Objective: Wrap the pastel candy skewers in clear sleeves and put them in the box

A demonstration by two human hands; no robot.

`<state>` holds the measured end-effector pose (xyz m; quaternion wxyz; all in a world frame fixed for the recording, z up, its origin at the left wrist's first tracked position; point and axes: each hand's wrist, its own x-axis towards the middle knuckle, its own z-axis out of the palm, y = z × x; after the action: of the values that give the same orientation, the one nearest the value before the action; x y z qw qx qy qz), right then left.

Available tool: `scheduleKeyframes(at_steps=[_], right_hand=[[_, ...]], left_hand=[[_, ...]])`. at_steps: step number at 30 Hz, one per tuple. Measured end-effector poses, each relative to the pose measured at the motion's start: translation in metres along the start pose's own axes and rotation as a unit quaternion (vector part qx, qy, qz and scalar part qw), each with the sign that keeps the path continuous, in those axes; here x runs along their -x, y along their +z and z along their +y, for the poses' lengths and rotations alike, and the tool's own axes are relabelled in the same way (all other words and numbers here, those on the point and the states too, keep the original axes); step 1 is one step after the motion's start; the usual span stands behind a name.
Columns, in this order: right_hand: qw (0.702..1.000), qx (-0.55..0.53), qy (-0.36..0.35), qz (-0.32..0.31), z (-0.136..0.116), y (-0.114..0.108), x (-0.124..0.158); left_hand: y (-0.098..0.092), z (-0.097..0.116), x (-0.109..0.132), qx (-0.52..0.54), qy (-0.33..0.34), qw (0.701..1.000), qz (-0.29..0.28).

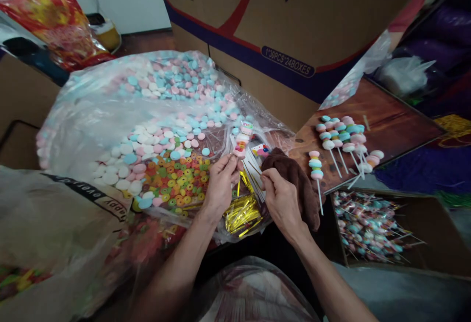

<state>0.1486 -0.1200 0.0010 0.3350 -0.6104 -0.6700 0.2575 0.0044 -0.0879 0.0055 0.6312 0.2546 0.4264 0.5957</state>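
My left hand [221, 182] pinches the base of a candy skewer [243, 139], a stack of pastel sweets in a clear wrapper that points up and away. My right hand [279, 197] is closed just to its right, fingertips pinched near the thin white sticks [253, 167]; what it holds is too small to name. A bundle of gold twist ties [241, 211] lies below both hands. Behind them a big clear bag [110, 111] is full of pink, blue and white round sweets, with small coloured ring sweets [176, 175] in front.
A brown cloth [298, 185] lies right of my right hand. Finished candy skewers [342, 140] rest on a wooden board [397, 121]. A box [371, 224] at lower right holds several wrapped skewers. Large cardboard cartons [287, 28] stand behind.
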Motion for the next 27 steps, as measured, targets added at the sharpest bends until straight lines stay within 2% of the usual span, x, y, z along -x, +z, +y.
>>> scheduleKeyframes(at_steps=[3, 6, 13, 19, 21, 24, 27], right_hand=[[0.987, -0.159, 0.034, 0.012, -0.001, -0.006, -0.003], [0.967, -0.248, 0.061, 0.001, -0.005, -0.008, -0.007], [0.948, -0.3, 0.097, 0.05, -0.012, -0.008, -0.015], [0.93, -0.342, 0.123, 0.053, -0.015, -0.005, -0.013], [0.917, -0.378, 0.122, 0.042, -0.013, 0.0, -0.011], [0.891, -0.443, 0.101, 0.01, -0.008, 0.005, -0.01], [0.9, -0.434, 0.041, -0.024, -0.003, -0.002, -0.013]], left_hand=[[0.006, -0.006, 0.005, -0.029, -0.006, 0.999, 0.029], [0.013, -0.011, 0.01, -0.058, -0.011, 0.997, 0.042], [0.021, -0.013, 0.018, -0.103, 0.014, 0.994, -0.043], [0.024, -0.016, 0.017, -0.137, 0.06, 0.988, -0.042], [0.025, -0.014, 0.016, -0.103, 0.03, 0.994, -0.038], [0.026, -0.004, 0.017, 0.01, -0.071, 0.995, -0.063], [0.025, 0.008, 0.019, 0.113, -0.194, 0.968, -0.115]])
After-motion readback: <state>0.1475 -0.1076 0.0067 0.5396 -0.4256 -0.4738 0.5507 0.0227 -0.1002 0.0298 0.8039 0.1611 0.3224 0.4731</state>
